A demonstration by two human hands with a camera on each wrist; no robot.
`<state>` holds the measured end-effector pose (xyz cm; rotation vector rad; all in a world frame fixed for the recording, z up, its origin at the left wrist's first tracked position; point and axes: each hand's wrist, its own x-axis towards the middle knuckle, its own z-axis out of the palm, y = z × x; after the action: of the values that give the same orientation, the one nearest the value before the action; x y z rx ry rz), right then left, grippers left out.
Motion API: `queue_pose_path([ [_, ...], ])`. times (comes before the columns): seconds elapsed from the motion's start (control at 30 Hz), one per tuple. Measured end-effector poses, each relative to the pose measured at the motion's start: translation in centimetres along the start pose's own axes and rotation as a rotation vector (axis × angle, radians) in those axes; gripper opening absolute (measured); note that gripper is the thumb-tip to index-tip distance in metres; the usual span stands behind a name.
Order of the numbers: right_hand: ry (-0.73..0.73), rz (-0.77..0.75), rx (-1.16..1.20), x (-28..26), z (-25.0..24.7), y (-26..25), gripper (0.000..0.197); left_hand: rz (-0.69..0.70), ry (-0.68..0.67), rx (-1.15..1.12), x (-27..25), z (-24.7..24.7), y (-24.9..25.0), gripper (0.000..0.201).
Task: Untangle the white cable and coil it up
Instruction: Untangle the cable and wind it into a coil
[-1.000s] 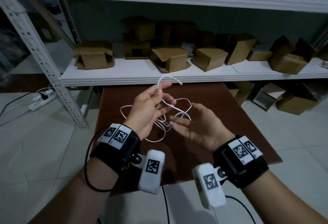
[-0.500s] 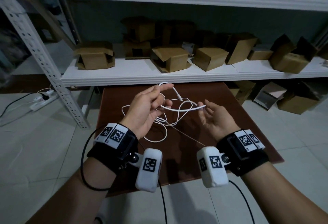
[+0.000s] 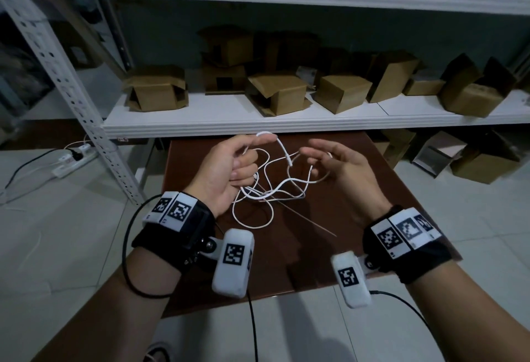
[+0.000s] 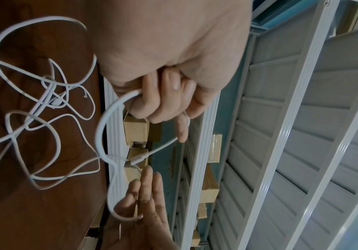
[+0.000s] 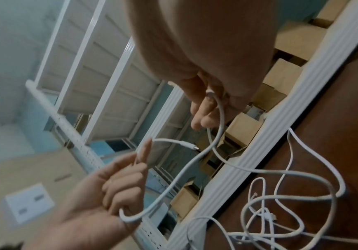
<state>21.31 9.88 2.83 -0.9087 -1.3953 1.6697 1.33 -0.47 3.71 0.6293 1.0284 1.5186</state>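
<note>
Both hands are raised over the far half of a dark reddish-brown wooden table, with a thin white cable strung between them. The left hand has its lower fingers curled round a strand of the cable, while its forefinger points out straight with the cable draped over the tip. From there a short length hangs down and ends in a slim white plug, dangling free in the air between the two hands.

The right hand has its fingers loosely bent, and a loop of the cable is hooked round them; the right wrist view shows the strand passing between thumb and fingers, though how firmly it is pinched I cannot tell.

The rest of the cable sags from both hands into a loose tangle of crossing loops lying on the table near the middle, closer to the left edge, with a second small connector in the knot.

Beyond the far edge stands a white metal shelf bearing brown cardboard boxes.
</note>
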Motion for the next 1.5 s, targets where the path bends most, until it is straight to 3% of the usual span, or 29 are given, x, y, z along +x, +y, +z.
queue_pose_path([
  [0.17,-0.155,-0.05,-0.181,-0.4,1.0,0.2,0.037,-0.131,-0.088,0.11,-0.3,0.2,0.4,0.039],
  [0.3,-0.241,-0.058,-0.252,-0.9,1.4,0.5,0.027,-0.205,-0.143,0.19,-0.1,0.0,0.3,0.04],
  [0.57,-0.256,-0.005,-0.133,-1.2,1.1,0.1,0.019,-0.116,-0.013,0.217,0.6,-0.3,-0.3,0.029],
  [0.67,-0.181,0.015,-0.039,-1.3,1.4,0.2,0.019,-0.118,0.037,0.116,0.3,0.1,-0.2,0.026],
  [0.83,-0.007,0.068,0.248,-1.1,1.8,-0.1,0.02,-0.171,0.033,-0.189,-0.6,0.1,0.3,0.058],
  [1.03,0.051,0.096,0.379,-1.4,2.4,-0.2,0.015,-0.147,-0.075,0.101,-0.7,0.7,-0.4,0.063],
  [1.23,0.035,0.115,0.406,-1.7,2.8,-0.4,0.013,-0.189,-0.072,0.304,-0.4,0.8,-1.8,0.033],
  [1.33,0.003,0.157,0.433,-1.9,2.8,-0.7,0.013,-0.207,0.022,0.277,-0.3,0.5,-1.8,0.017],
  [1.5,-0.068,0.169,0.371,-1.9,2.5,-0.8,0.025,-0.048,0.175,0.166,-0.4,0.7,-1.4,0.012],
])
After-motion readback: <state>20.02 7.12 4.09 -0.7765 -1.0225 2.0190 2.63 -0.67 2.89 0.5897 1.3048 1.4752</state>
